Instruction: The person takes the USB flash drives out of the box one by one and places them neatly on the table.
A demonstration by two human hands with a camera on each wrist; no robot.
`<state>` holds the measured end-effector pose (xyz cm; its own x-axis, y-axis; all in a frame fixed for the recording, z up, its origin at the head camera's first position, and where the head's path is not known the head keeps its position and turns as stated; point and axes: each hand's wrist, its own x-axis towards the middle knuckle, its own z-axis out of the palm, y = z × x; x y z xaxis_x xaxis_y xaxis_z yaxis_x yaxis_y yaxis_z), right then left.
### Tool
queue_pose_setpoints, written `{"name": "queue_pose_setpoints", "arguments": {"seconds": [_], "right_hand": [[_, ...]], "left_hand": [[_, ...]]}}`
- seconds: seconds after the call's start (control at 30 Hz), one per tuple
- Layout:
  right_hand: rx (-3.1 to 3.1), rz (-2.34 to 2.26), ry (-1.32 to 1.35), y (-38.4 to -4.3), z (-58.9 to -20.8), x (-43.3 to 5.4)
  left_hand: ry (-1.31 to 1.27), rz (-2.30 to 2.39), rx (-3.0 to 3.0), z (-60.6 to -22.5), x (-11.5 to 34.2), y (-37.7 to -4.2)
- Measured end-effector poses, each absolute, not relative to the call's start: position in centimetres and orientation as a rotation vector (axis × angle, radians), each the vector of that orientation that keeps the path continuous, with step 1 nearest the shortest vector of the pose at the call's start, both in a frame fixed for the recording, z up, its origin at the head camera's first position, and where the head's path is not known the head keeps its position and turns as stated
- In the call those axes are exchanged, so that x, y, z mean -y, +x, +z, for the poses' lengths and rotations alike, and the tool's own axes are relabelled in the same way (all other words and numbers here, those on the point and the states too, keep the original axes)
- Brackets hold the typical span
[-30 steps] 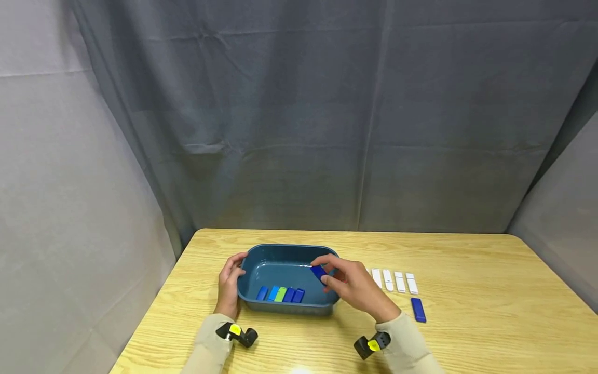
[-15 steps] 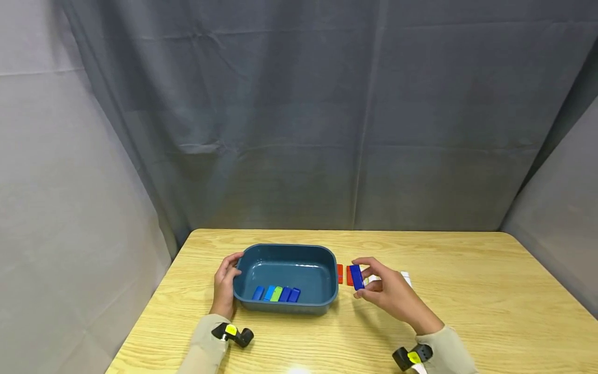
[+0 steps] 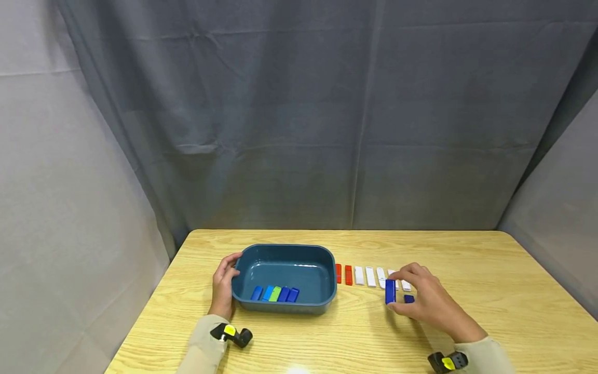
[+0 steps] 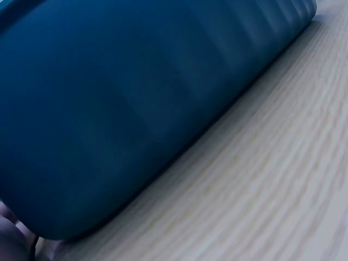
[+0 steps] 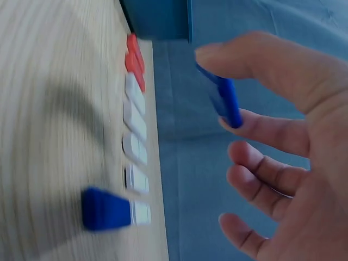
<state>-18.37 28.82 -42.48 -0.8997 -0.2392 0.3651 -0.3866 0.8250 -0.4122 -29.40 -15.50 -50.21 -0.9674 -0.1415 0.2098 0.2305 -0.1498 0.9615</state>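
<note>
My right hand [image 3: 427, 298] pinches a dark blue USB stick [image 3: 390, 292] upright between thumb and fingers, held above the table at the right. In the right wrist view the stick [image 5: 223, 98] spans thumb and index finger, while the other fingers hang loosely bent. Another blue USB stick [image 5: 106, 209] lies on the table below, partly hidden by the hand in the head view. My left hand [image 3: 224, 285] grips the left end of a dark teal tub [image 3: 284, 307]. Inside, several blue sticks and a green USB stick [image 3: 275, 294] lie in a row along the near wall.
Right of the tub, two red USB sticks [image 3: 348, 275] and several white USB sticks [image 3: 370, 277] lie in a row on the wooden table [image 3: 327, 343]. A grey curtain [image 3: 280, 130] hangs behind the table's far edge.
My right hand has carried the blue stick from over the tub rightward, past the red and white sticks. The left hand stays at the tub's left end.
</note>
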Motion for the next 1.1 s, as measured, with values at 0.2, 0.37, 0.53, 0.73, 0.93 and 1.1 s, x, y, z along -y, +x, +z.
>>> {"name": "queue_pose_setpoints", "arguments": {"seconds": [0.2, 0.37, 0.53, 0.73, 0.93, 1.1], "right_hand": [[2.841, 0.650, 0.426, -18.4, -42.7, -30.0], [2.989, 0.562, 0.365, -18.7, -43.6, -30.1], [3.030, 0.489, 0.330, -18.9, -44.7, -30.2], [3.041, 0.494, 0.317, -18.9, -45.0, -30.4], [3.063, 0.534, 0.313, -18.8, -44.9, -30.6], [3.063, 0.514, 0.299, -18.7, -45.0, -30.6]], "left_hand": [[-0.106, -2.199, 1.889, -50.3, 15.7, -29.4], [-0.086, -2.217, 1.896, -50.3, 15.8, -29.3], [-0.096, -2.233, 1.895, -49.4, 15.6, -28.8], [-0.096, -2.203, 1.932, -47.6, 15.1, -27.6], [-0.088, -2.219, 1.915, -48.8, 15.4, -28.5], [-0.080, -2.226, 1.890, -50.1, 15.6, -29.3]]}}
